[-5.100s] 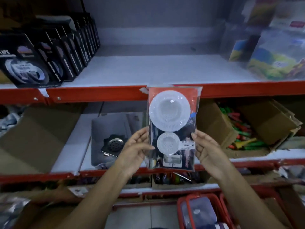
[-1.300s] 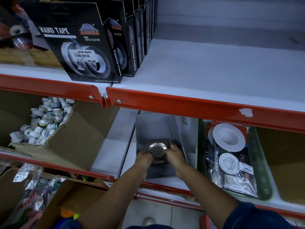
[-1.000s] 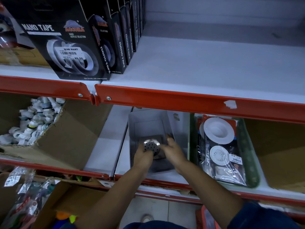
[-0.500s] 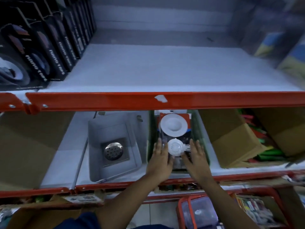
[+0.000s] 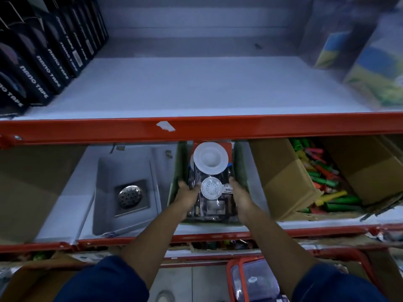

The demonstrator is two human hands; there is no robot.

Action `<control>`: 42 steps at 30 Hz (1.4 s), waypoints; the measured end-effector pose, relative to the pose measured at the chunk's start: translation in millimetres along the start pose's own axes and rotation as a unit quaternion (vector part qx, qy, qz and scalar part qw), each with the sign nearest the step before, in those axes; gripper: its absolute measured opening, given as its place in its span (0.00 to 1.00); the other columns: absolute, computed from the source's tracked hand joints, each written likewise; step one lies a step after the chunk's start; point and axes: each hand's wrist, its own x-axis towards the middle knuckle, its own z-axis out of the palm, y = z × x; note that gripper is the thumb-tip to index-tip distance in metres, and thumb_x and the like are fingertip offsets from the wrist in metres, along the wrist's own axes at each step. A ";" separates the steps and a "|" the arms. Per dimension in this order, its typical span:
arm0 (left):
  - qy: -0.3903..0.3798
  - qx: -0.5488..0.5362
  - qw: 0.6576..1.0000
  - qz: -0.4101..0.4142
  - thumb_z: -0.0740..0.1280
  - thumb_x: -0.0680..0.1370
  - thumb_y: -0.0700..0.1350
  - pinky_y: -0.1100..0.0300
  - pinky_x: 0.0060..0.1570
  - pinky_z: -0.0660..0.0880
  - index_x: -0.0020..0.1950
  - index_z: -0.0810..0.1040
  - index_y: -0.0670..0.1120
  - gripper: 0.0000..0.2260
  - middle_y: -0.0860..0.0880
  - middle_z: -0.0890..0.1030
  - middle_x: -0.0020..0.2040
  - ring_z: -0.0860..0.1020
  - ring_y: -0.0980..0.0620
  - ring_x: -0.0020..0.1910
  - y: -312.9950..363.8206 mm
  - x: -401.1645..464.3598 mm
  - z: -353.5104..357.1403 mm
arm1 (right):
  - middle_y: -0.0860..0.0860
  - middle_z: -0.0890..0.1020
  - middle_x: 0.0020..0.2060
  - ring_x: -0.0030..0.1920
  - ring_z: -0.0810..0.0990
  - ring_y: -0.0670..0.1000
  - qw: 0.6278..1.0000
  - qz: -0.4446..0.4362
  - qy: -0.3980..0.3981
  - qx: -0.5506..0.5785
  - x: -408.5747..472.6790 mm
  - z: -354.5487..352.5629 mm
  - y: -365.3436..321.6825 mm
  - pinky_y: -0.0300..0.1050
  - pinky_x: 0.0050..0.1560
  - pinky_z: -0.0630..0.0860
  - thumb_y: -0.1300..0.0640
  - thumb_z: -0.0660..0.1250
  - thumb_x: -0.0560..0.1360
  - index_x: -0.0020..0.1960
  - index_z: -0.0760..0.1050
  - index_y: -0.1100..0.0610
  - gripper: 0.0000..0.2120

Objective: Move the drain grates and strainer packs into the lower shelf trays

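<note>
A clear strainer pack [image 5: 211, 171] with two white round strainers lies in a green tray [image 5: 242, 164] on the lower shelf. My left hand [image 5: 188, 196] grips the pack's left edge, thumb across its front. My right hand [image 5: 239, 195] presses against the pack's right edge inside the tray. To the left, a square steel drain grate [image 5: 130, 197] with a domed perforated centre lies flat in a grey tray [image 5: 104, 182]. The pack's lower part is partly hidden by my hands.
An orange shelf beam [image 5: 196, 127] crosses just above the trays. Black nano tape boxes [image 5: 32, 68] line the upper shelf's left. A cardboard box [image 5: 283, 179] of green and orange items sits right of the green tray. Another cardboard box [image 5: 28, 188] stands at left.
My hands left the drain grate in the grey tray and moved right to the strainer pack in the green tray. Now they sit lower along the pack's sides.
</note>
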 end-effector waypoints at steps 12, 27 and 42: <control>-0.008 -0.049 0.999 0.016 0.62 0.81 0.44 0.56 0.64 0.68 0.77 0.59 0.44 0.25 0.47 0.71 0.71 0.72 0.49 0.65 -11.1 -15.1 -9.4 | 0.55 0.60 0.76 0.74 0.61 0.56 0.996 0.012 -0.043 0.083 -11.7 -6.5 -7.4 0.56 0.73 0.57 0.27 0.49 0.72 0.77 0.55 0.52 0.42; 0.105 0.309 0.916 0.232 0.59 0.79 0.36 0.55 0.69 0.66 0.76 0.60 0.44 0.25 0.42 0.66 0.74 0.68 0.44 0.70 -50.6 -76.6 -66.3 | 0.56 0.78 0.63 0.61 0.76 0.54 0.817 -0.383 -0.022 -0.430 -72.1 38.7 57.0 0.44 0.61 0.69 0.51 0.58 0.80 0.68 0.71 0.55 0.19; 0.000 0.479 0.850 0.219 0.61 0.77 0.38 0.55 0.72 0.62 0.76 0.61 0.46 0.27 0.44 0.68 0.72 0.65 0.45 0.71 -104.7 -115.9 -118.3 | 0.51 0.74 0.67 0.70 0.67 0.54 0.715 -0.338 0.012 -0.612 -122.9 73.5 107.0 0.51 0.74 0.55 0.47 0.57 0.78 0.69 0.68 0.52 0.21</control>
